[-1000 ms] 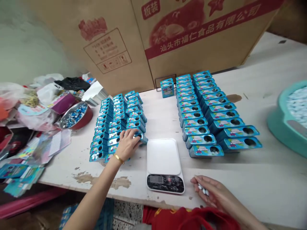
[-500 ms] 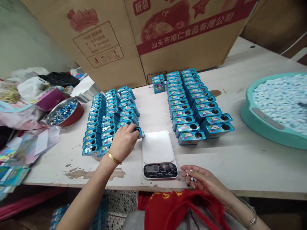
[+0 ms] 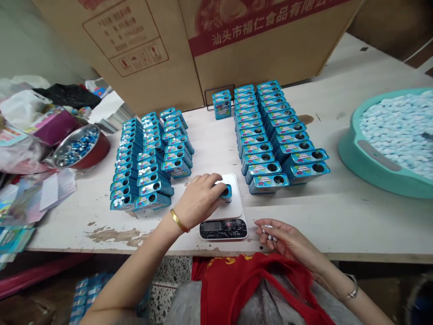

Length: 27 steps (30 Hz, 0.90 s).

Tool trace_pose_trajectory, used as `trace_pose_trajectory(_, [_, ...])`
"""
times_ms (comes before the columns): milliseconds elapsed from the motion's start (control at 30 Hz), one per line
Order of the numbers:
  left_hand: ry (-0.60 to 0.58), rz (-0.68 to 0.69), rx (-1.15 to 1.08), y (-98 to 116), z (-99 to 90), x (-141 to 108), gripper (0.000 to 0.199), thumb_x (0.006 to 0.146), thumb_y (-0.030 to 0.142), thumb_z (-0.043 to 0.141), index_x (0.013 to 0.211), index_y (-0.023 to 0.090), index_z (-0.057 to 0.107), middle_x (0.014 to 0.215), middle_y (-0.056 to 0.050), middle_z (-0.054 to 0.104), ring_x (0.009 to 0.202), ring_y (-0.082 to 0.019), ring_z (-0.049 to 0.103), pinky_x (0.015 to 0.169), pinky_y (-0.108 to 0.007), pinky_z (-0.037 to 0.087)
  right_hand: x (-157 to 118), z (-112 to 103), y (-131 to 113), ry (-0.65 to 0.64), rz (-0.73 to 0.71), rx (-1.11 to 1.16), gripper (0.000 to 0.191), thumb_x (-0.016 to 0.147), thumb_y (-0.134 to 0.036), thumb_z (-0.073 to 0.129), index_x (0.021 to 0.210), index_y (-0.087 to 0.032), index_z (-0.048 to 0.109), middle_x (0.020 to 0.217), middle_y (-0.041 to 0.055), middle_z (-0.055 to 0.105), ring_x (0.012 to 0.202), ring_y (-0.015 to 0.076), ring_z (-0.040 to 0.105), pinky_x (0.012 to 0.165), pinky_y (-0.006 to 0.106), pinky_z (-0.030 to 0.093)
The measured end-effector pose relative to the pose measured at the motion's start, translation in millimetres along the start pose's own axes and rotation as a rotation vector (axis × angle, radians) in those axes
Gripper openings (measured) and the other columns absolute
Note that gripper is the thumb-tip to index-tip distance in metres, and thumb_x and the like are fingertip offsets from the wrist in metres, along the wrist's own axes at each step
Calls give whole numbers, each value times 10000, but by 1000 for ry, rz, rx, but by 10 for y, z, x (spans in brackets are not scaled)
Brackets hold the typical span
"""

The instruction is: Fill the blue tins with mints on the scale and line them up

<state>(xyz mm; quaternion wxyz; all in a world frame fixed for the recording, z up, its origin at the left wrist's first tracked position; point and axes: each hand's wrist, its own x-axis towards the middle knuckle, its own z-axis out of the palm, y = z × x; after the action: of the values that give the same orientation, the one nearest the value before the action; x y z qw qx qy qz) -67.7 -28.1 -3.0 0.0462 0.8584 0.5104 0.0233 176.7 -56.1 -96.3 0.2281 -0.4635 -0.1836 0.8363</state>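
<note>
The left hand (image 3: 198, 196) has its grip curled over a blue tin (image 3: 226, 193) standing on the white kitchen scale (image 3: 236, 207). The right hand (image 3: 284, 237), just beside the scale, pinches white candies (image 3: 269, 232) between its fingers. Rows of blue tins (image 3: 270, 153) line the bench (image 3: 338, 225) on both sides.

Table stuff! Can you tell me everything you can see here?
blue tins: many, blue, two blocks on table
lone tin: one, blue, at back
tin on scale: one, blue, under left hand
kitchen scale: one, white, front of table
mint tub: one, teal, at right
sweets bowl: one, red, at left
plastic bags: several, mixed, far left
leaflets: several, mixed, left edge
cardboard carton: one, tan, behind table
table: one, white, under everything
left hand: one, on the tin
right hand: one, holding white mints
</note>
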Motion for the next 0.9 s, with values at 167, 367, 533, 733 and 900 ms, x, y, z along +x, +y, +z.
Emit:
trace_pose_trajectory(167, [317,-193,-279,-127,26,-342,259,876,363,526,1046,172,485,1037,-80,570,972,-181,538,836,-324,443,-16,4,-28,30,46,8,243,670,-249,758,885,-160,688,803,36,679,615,77,579,538,155,468])
trace_pose_trajectory(367, [162,-392,-314,-106,714,-1005,895,682,605,652,1368,176,270,1247,-160,499,1118,-278,496,932,-429,406,-75,79,-133,37,85,-88,307,652,-276,771,924,-171,675,745,21,673,607,72,570,536,142,454])
trace_pose_trajectory(533, [112,-454,-270,159,1242,-1241,1172,636,676,636,1455,138,-6,1391,-209,381,1255,-328,394,1008,-460,312,-86,159,-281,27,28,-228,363,658,-366,755,943,-161,664,815,47,662,639,102,554,541,203,434])
trace_pose_trajectory(733, [203,-449,-302,266,1340,-1208,1136,719,623,598,1443,137,-131,1433,-224,334,1254,-313,416,975,-430,325,-79,264,-529,-16,-76,-437,355,697,-417,711,936,-164,647,653,13,613,551,95,462,508,232,349])
trace_pose_trajectory(900, [262,-447,-313,305,1389,-1112,1140,720,615,603,1441,139,-140,1413,-232,360,1220,-324,447,953,-442,335,-40,362,-735,-51,-179,-609,360,725,-448,671,955,-172,642,573,-17,547,521,98,406,497,251,312])
